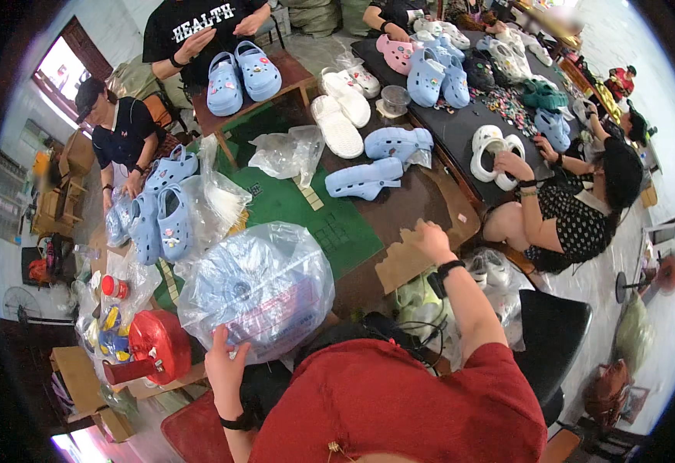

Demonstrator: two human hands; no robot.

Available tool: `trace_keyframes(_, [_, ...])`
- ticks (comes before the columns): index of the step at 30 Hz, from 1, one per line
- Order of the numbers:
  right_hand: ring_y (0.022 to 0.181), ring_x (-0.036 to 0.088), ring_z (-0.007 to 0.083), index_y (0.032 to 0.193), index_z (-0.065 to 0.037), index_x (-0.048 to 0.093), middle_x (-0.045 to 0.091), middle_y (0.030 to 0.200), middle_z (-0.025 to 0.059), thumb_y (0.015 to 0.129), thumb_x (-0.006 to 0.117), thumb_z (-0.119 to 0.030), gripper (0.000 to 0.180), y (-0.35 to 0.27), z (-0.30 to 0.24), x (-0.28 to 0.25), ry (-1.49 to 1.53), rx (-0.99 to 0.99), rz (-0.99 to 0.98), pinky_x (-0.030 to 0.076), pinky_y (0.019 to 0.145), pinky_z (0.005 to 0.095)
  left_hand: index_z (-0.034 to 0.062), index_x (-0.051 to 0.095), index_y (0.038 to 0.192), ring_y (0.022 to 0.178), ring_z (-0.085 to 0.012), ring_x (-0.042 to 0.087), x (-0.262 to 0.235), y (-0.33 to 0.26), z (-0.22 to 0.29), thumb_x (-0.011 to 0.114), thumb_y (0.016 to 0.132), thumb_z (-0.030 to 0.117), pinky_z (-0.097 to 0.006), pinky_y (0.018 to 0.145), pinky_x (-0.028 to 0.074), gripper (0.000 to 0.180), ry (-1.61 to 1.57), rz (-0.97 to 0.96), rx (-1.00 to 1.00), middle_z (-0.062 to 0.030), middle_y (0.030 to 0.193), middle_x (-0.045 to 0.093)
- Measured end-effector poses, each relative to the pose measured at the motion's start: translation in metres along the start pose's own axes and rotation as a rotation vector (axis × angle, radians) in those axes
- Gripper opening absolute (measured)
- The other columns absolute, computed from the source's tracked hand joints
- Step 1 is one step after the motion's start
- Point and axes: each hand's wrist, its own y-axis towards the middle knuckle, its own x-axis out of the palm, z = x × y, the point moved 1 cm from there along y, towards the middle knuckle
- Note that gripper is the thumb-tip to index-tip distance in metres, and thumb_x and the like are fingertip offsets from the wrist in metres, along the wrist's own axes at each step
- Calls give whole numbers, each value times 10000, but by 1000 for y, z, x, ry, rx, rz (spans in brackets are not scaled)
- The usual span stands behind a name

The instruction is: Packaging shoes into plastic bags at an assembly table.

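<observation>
A clear plastic bag [276, 262] with a roll-like bluish and pink bundle showing through stands at the table edge before me. My left hand [228, 363] pinches the bag's lower left edge between thumb and fingers. Out to the right, my right hand [435, 242] has its fingers bent over the far edge of a torn piece of brown cardboard [405, 261]; the fingertips are partly hidden. Beyond it, a pair of light blue clogs [364, 179] lies on the table, near white clogs [338, 127].
More blue clogs [174, 224] and a red tape dispenser [160, 347] are at the left. Loose plastic [287, 152] lies on the green mat [345, 239]. Co-workers sit around, one handling white clogs [486, 154] at the black table. A black chair [557, 339] stands at my right.
</observation>
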Motion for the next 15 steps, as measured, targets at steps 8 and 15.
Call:
trace_keyframes(8, [1221,510,367,1308,-35,481,446,1381,180,680,823,-244,745,143,-36,41,238,138,27,459,1003,429,-8,535,1314,886,-309,696,11,-6,11,837,696,158,-376,747,548,708,19,80,-109,-198,1221,644])
trace_keyframes(15, [1143,541,380,1196,-81,504,484,1221,173,648,859,-220,668,183,-32,70,134,460,70,505,914,457,-1,557,1303,856,-314,676,19,-7,19,852,650,141,-389,747,532,730,61,109,-175,-184,1143,673])
